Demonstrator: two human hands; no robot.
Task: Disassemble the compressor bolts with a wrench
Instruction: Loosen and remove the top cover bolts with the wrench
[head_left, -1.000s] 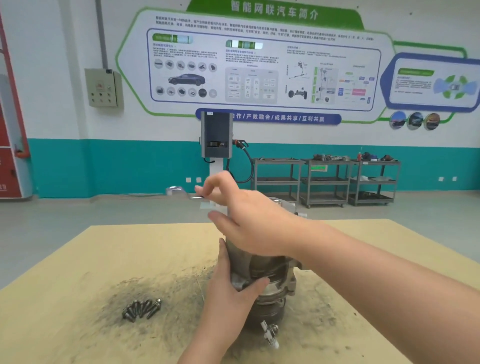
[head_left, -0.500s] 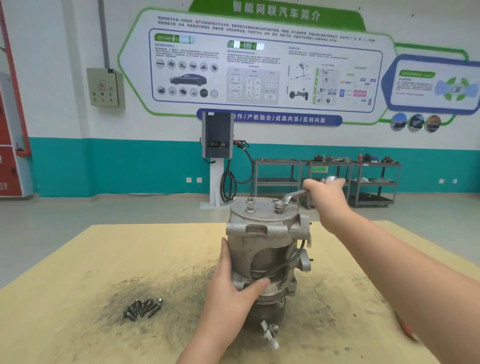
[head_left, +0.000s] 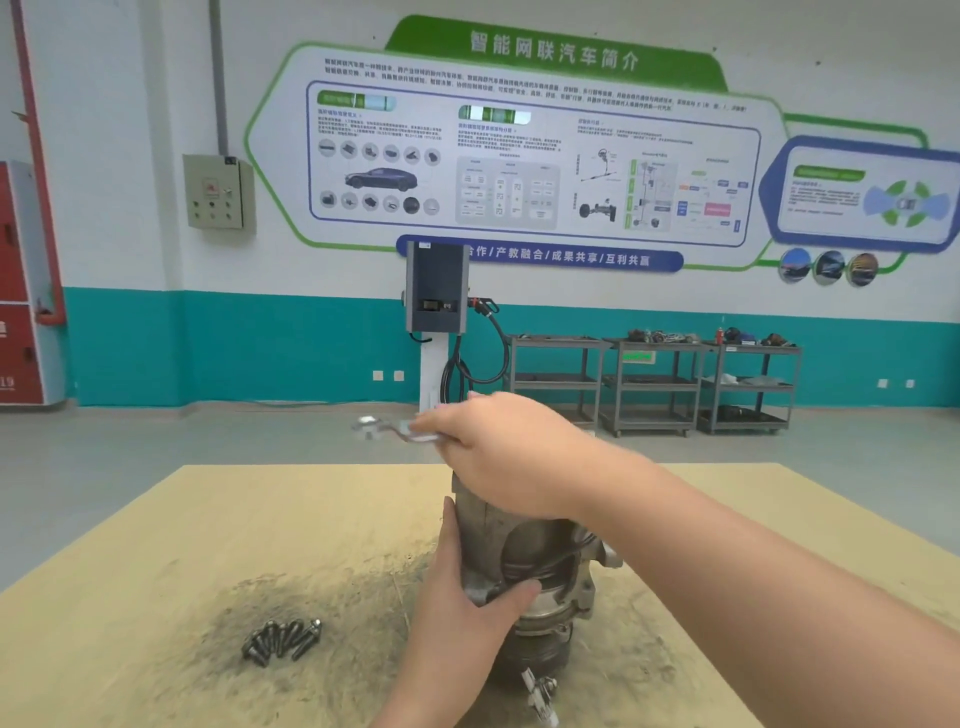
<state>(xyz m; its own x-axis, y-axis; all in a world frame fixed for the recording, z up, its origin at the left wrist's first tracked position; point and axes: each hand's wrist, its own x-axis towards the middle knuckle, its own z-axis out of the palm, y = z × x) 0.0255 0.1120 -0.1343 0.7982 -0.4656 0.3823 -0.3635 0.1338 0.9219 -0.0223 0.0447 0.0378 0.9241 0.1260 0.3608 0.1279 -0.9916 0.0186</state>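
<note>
Compressor (head_left: 524, 566) stood upright mid-worktop (head_left: 156, 561), probably heavy and rigid; left hand (head_left: 462, 608) gripped its body, right hand's (head_left: 498, 457) fingers clamped round the stiff wrench (head_left: 395, 430) handle above it.

White-and-teal wall (head_left: 130, 332), grey floor (head_left: 156, 447) (three metal carts (head_left: 654, 384) beyond).

Above the charging post (head_left: 435, 291) I can read "智能网联汽车简介" on the green header (head_left: 553, 52) of the wall board, "合作/产教融合/成果共享/互利共赢" on the blue strip (head_left: 571, 257) just right of its top, and "19" on the red cabinet (head_left: 15, 353) far to its left.
</note>
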